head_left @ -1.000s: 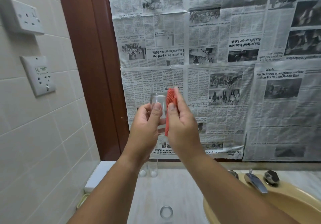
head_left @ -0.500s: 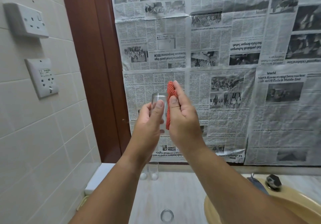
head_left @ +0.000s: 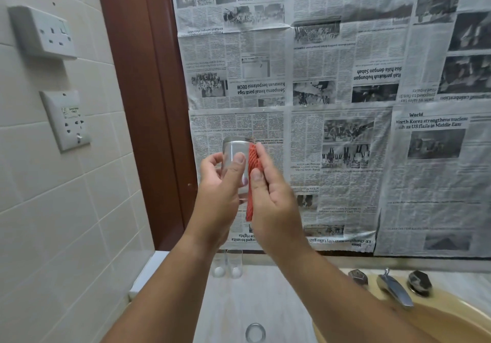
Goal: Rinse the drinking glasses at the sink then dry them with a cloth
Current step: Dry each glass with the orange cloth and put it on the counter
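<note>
The left hand [head_left: 220, 193] grips the glass [head_left: 234, 149] with its long axis vertical, while the right hand [head_left: 275, 204] pinches the cloth [head_left: 253, 160] against its side.

Left hand [head_left: 219, 185]: raised, thumb and fingers curled round glass [head_left: 235, 148].
Right hand [head_left: 273, 201]: at its 3 o'clock, pinching cloth [head_left: 253, 157].
</note>
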Motion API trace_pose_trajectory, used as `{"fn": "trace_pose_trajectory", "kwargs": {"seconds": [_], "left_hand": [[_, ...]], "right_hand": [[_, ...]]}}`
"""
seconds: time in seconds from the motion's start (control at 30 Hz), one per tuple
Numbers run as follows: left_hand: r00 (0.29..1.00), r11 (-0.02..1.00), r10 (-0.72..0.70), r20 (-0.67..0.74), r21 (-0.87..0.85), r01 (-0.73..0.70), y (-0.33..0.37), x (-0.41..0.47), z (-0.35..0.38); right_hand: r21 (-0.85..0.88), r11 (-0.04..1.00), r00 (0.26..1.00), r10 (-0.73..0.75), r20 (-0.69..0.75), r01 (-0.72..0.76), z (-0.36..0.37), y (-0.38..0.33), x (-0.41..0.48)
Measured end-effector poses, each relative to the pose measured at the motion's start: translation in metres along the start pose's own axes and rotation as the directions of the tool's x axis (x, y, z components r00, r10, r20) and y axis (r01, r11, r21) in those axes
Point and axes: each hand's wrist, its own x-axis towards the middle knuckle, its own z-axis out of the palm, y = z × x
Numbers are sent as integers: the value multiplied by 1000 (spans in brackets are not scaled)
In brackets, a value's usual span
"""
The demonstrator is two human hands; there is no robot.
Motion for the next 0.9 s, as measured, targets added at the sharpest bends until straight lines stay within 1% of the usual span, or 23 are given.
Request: {"fn": "trace_pose_trajectory", "kwargs": {"seconds": [0.07, 0.17, 0.23, 0.27, 0.33, 0.4, 0.47, 0.6, 0.63, 0.77, 0.83, 0.9], "left_hand": [[1000, 1000, 11, 8, 26, -11, 0, 0, -2], [998, 997, 2, 57, 81, -7, -8, -3, 0], [996, 995, -11, 85, 98, 3, -8, -4, 4], [997, 996, -10, 82, 89, 3, -7, -3, 5], [1000, 999, 4, 30, 41, -5, -3, -1, 4], [1000, 999, 21, -15, 31, -21, 0, 1, 2], [1000, 999, 22, -10, 34, -22, -1, 0, 2], [999, 998, -10, 51, 57, 7, -8, -4, 6], [999, 999, -10, 45, 54, 8, -8, -4, 7], [998, 1000, 5, -57, 21, -3, -1, 0, 4], [999, 1000, 9, -54, 14, -8, 1, -1, 3], [1000, 999, -8, -13, 35, 8, -2, -5, 4]], "right_hand": [[-32, 999, 999, -27, -30, 26, 0, 5, -3], [-18, 999, 995, -28, -95, 26, -9, -3, 22], [-1, 1000, 996, -18, -84, 18, -11, -9, 34], [5, 1000, 998, -18, -62, 18, -9, -10, 33], [10, 1000, 1000, -17, -20, 17, -3, -4, 18], [-15, 999, 999, -29, -18, 29, 1, 5, 2], [-23, 999, 999, -34, -42, 33, -1, 7, 3], [40, 999, 996, 13, -90, -9, -10, -6, 29], [48, 999, 996, 17, -84, -13, -10, -9, 30], [49, 998, 999, 27, -24, -26, -2, -3, 7], [18, 1000, 1000, -3, -22, 3, -2, -1, 3], [24, 999, 998, -21, -56, 22, -7, -4, 15]]}}
